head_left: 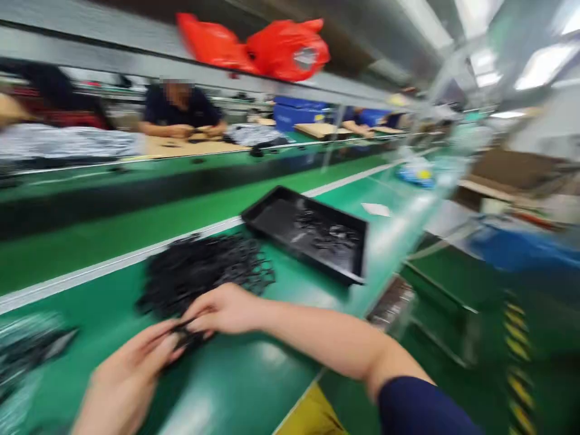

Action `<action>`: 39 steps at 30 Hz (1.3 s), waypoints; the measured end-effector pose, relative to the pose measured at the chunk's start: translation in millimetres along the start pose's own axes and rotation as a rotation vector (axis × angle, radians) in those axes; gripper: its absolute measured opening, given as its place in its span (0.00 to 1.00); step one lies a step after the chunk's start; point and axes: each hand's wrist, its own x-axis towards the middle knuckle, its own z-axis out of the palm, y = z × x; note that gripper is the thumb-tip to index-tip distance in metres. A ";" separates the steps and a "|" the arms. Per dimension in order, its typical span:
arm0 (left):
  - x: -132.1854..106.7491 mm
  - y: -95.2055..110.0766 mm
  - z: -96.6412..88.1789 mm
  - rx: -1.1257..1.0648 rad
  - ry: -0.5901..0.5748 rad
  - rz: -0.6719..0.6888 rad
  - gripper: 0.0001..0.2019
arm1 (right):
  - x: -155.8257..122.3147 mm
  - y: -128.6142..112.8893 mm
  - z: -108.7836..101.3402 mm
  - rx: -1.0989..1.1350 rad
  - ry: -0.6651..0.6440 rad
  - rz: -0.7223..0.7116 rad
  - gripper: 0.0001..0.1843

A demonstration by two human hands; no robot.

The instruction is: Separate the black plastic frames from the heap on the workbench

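My left hand (131, 368) and my right hand (224, 311) meet over the green table (254, 374), and both pinch the same small black part (185, 335) between their fingertips. Just behind them lies a heap of small black parts (203, 269). A black tray (312, 232) with a few black parts in it sits farther back to the right. The picture is smeared by motion.
A green conveyor belt (136, 223) runs behind the table. A person in a dark shirt (179, 112) works across it. Red plastic bags (272, 48) hang overhead. A shiny plastic bag (27, 344) lies at the left. The table edge drops off at the right.
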 end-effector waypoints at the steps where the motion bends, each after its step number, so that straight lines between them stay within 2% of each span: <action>1: 0.6 -1.5 -7.8 -0.114 -0.096 -0.074 0.19 | -0.5 2.1 -3.8 0.014 0.004 -0.044 0.04; 3: 7.8 -5.7 -16.1 -0.289 -0.126 -0.076 0.19 | 6.7 11.0 -12.5 0.062 -0.054 -0.098 0.05; 7: 25.5 -15.1 -18.1 -0.399 -0.140 -0.098 0.16 | 20.5 28.9 -19.7 0.104 -0.108 -0.120 0.09; 10: 26.2 -19.2 -17.0 -0.457 -0.203 -0.110 0.14 | 18.1 32.0 -18.7 0.087 -0.100 -0.094 0.09; 16: 25.5 -24.8 -17.2 -0.466 -0.276 -0.143 0.14 | 15.4 31.9 -24.4 0.028 -0.137 -0.055 0.09; 22: 26.5 -21.3 -18.3 -0.412 -0.340 -0.119 0.15 | 10.4 32.1 -29.3 -0.046 -0.187 -0.074 0.09; 27: 26.1 -19.9 -17.1 -0.380 -0.326 -0.149 0.16 | 9.2 31.7 -27.8 -0.081 -0.122 -0.049 0.10; 33: 24.6 -20.3 -13.8 -0.437 -0.217 -0.219 0.20 | 11.1 35.1 -27.9 -0.004 -0.064 -0.020 0.10; 39: 24.9 -18.8 -13.0 -0.560 -0.235 -0.253 0.18 | 8.6 34.3 -27.6 0.031 -0.062 -0.016 0.09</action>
